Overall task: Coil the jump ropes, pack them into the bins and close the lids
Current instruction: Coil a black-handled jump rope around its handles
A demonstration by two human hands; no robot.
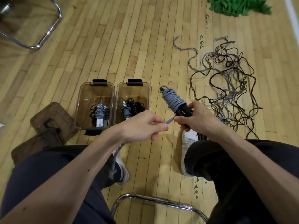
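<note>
My right hand (pixel 198 118) grips the black handles of a grey jump rope (pixel 174 99) whose cord is wound in a tight coil around them. My left hand (pixel 145 125) pinches the loose grey end of that cord just left of the handles. Two clear open bins stand side by side on the wooden floor ahead: the left bin (pixel 95 88) holds a coiled grey rope with white handles and some black cord. In the right bin (pixel 134 88) lie a grey coil and a black coil. A tangle of loose black and grey ropes (pixel 226 81) spreads on the floor to the right.
Two brown bin lids (pixel 50 120) lie stacked left of the bins. A chrome chair frame (pixel 48 29) stands at the far left, another chrome bar (pixel 153 199) sits below between my legs. Green fabric (pixel 237 5) lies at the top right. My shoes rest on the floor.
</note>
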